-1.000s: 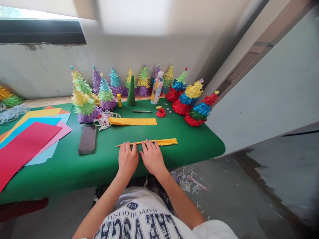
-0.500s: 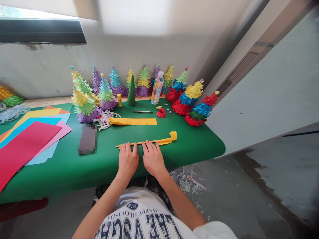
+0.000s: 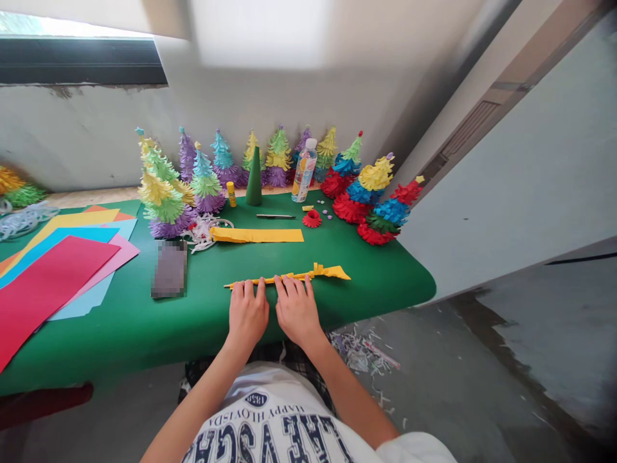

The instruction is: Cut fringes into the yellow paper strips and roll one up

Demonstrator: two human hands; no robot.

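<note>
Near the front of the green table a yellow fringed paper strip (image 3: 332, 271) lies wound around a thin stick (image 3: 226, 285), whose pointed tip sticks out at the left. My left hand (image 3: 249, 307) rests palm down, its outstretched fingertips on the stick's left part. Beside it, my right hand (image 3: 296, 308) presses flat fingertips on the middle of the wound strip. The strip's loose end reaches out to the right of that hand. Beyond both hands lies another yellow paper strip (image 3: 260, 235), with a pen (image 3: 276, 217) behind it.
A dark pixelated phone-like slab (image 3: 168, 269) and coloured paper sheets (image 3: 58, 270) lie left. At the back stand a green cone (image 3: 254, 177), glue stick (image 3: 231, 194), bottle (image 3: 304, 170) and several paper trees (image 3: 376, 186). A red fringed ring (image 3: 312, 218) sits right of the pen.
The strip has turned with the stick: its loose end, curled upward before, now lies flatter and points further right. Both hands have shifted only slightly, fingers still on the stick.
</note>
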